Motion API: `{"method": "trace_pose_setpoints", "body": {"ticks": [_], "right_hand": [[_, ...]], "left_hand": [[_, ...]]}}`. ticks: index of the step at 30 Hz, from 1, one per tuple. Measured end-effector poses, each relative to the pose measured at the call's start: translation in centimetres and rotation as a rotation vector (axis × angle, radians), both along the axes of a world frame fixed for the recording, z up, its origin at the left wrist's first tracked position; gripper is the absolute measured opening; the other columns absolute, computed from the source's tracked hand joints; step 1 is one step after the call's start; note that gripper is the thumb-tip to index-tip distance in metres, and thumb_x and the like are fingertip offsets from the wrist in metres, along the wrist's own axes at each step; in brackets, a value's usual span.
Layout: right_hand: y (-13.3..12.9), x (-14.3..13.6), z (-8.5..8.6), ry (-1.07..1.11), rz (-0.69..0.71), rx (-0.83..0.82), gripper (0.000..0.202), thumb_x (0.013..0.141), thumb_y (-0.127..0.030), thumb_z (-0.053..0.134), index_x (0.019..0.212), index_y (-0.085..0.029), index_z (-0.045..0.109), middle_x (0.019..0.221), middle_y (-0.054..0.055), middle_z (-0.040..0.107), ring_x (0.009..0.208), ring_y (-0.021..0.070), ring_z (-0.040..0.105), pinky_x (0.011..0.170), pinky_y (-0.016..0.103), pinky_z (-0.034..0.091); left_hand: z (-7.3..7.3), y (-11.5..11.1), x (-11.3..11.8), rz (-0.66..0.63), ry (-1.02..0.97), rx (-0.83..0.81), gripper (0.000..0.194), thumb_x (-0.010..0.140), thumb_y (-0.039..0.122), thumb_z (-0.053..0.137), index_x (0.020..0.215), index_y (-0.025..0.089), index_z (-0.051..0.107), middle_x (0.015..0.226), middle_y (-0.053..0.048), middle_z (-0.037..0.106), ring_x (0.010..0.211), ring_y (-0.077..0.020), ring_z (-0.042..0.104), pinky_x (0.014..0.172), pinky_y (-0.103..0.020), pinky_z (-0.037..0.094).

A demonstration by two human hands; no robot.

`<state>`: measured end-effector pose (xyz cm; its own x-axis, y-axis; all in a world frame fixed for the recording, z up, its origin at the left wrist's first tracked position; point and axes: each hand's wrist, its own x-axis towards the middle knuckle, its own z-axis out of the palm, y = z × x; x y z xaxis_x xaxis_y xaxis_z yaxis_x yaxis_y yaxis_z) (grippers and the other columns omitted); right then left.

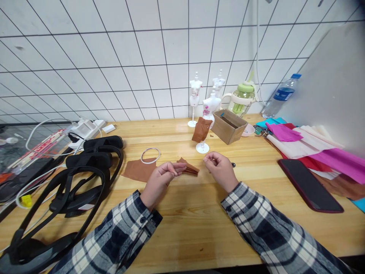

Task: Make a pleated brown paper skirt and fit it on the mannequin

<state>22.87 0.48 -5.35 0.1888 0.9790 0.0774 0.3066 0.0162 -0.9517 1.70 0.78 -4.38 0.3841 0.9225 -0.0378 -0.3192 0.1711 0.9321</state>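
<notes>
So, we've got folded brown cloth [190, 168] mid-frame.
Our left hand [164, 177]'s half-open at it; our right hand [221, 169]'s pinched closed, can't tell on what.

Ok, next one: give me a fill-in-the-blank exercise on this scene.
The bottle by the wall has a ____ cap.
The ring lies partly on cloth coloured ____.
Of the left hand and the right hand, the one nearer the ring is the ____.
Both sleeves have a ____ pattern.

Missing words: blue; brown; left; plaid
</notes>
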Motion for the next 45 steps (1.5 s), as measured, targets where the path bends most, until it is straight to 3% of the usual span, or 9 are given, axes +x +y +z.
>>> {"method": "trace_pose_setpoints", "body": {"ticks": [5, 8, 15, 19, 26, 32, 37, 41, 45], "right_hand": [[-1.7, -1.8, 0.8, 0.193, 0.520, -0.021, 0.038, 0.083, -0.040, 0.059, 0.116, -0.020, 0.063, 0.101, 0.006, 0.066, 0.062, 0.0107, 0.054, 0.052, 0.023, 0.044], [-2.4, -3.0, 0.6, 0.266, 0.695, -0.149, 0.045, 0.080, -0.041, 0.066, 0.120, -0.022, 0.060, 0.085, 0.003, 0.066, 0.052, 0.0094, 0.052, 0.045, 0.022, 0.042], [-2.1, -3.2, 0.1, 0.354, 0.611, -0.303, 0.027, 0.074, -0.043, 0.070, 0.077, -0.016, 0.066, 0.057, -0.003, 0.055, 0.044, 0.0074, 0.049, 0.038, 0.019, 0.041], [-1.8, -2.7, 0.5, 0.260, 0.609, -0.300, 0.019, 0.074, -0.031, 0.071, 0.087, -0.017, 0.074, 0.053, -0.004, 0.058, 0.047, 0.0090, 0.055, 0.048, 0.021, 0.050], [-1.8, -2.6, 0.6, 0.298, 0.698, -0.342, 0.034, 0.074, -0.026, 0.070, 0.108, -0.022, 0.073, 0.058, -0.004, 0.062, 0.050, 0.0091, 0.060, 0.050, 0.021, 0.053], [-1.1, -1.5, -0.4, 0.269, 0.520, -0.396, 0.026, 0.067, -0.030, 0.077, 0.090, -0.017, 0.077, 0.061, 0.000, 0.068, 0.051, 0.0101, 0.060, 0.051, 0.023, 0.053], [-1.0, -1.6, -0.2, 0.281, 0.561, -0.331, 0.039, 0.073, -0.035, 0.072, 0.106, -0.014, 0.073, 0.069, 0.002, 0.070, 0.056, 0.0108, 0.062, 0.056, 0.025, 0.053], [-1.5, -2.0, -0.1, 0.024, 0.483, -0.155, 0.033, 0.078, -0.026, 0.067, 0.111, -0.019, 0.071, 0.068, -0.001, 0.070, 0.060, 0.0117, 0.062, 0.065, 0.027, 0.051], [-1.7, -1.9, 0.2, -0.138, 0.442, -0.016, 0.035, 0.079, -0.023, 0.066, 0.114, -0.023, 0.068, 0.075, -0.002, 0.071, 0.068, 0.0133, 0.064, 0.071, 0.027, 0.048]], "left_hand": [[0.3, 0.0, -0.2, -0.050, 0.064, 0.073, 0.010, 0.074, 0.014, 0.056, 0.066, 0.017, 0.061, 0.143, -0.007, 0.051, 0.137, -0.0301, 0.035, 0.112, -0.044, 0.020], [0.4, -0.3, 0.0, -0.108, 0.095, 0.052, 0.008, 0.075, 0.014, 0.056, 0.070, 0.017, 0.062, 0.146, -0.006, 0.047, 0.138, -0.0306, 0.032, 0.109, -0.043, 0.024], [0.1, -0.4, 0.4, -0.180, -0.047, -0.068, 0.008, 0.075, 0.015, 0.053, 0.072, 0.017, 0.060, 0.127, -0.010, 0.061, 0.127, -0.0314, 0.045, 0.097, -0.042, 0.036], [-0.1, -0.7, 1.0, -0.201, -0.144, -0.168, 0.010, 0.074, 0.013, 0.048, 0.069, 0.017, 0.055, 0.115, -0.009, 0.067, 0.112, -0.0273, 0.057, 0.090, -0.041, 0.041], [0.4, -1.4, 2.0, -0.223, -0.190, -0.271, 0.010, 0.066, 0.016, 0.046, 0.056, 0.017, 0.046, 0.121, -0.011, 0.064, 0.093, -0.0292, 0.062, 0.072, -0.045, 0.049], [1.7, 0.6, -0.9, 0.029, -0.339, -0.215, 0.017, 0.064, 0.017, 0.049, 0.048, 0.018, 0.043, 0.115, -0.010, 0.067, 0.121, -0.0250, 0.052, 0.101, -0.039, 0.043], [1.4, 1.6, -2.3, 0.095, -0.205, -0.230, 0.011, 0.072, 0.015, 0.054, 0.065, 0.016, 0.062, 0.094, -0.006, 0.067, 0.092, -0.0167, 0.060, 0.088, -0.030, 0.047], [0.6, 1.0, -1.7, 0.092, 0.068, -0.031, 0.034, 0.082, 0.022, 0.057, 0.114, 0.018, 0.067, 0.099, -0.006, 0.065, 0.097, -0.0178, 0.057, 0.088, -0.028, 0.043], [0.5, 0.6, -1.2, 0.037, 0.368, 0.168, 0.036, 0.085, 0.035, 0.061, 0.118, 0.020, 0.066, 0.105, -0.007, 0.066, 0.104, -0.0222, 0.056, 0.093, -0.032, 0.041]]}}
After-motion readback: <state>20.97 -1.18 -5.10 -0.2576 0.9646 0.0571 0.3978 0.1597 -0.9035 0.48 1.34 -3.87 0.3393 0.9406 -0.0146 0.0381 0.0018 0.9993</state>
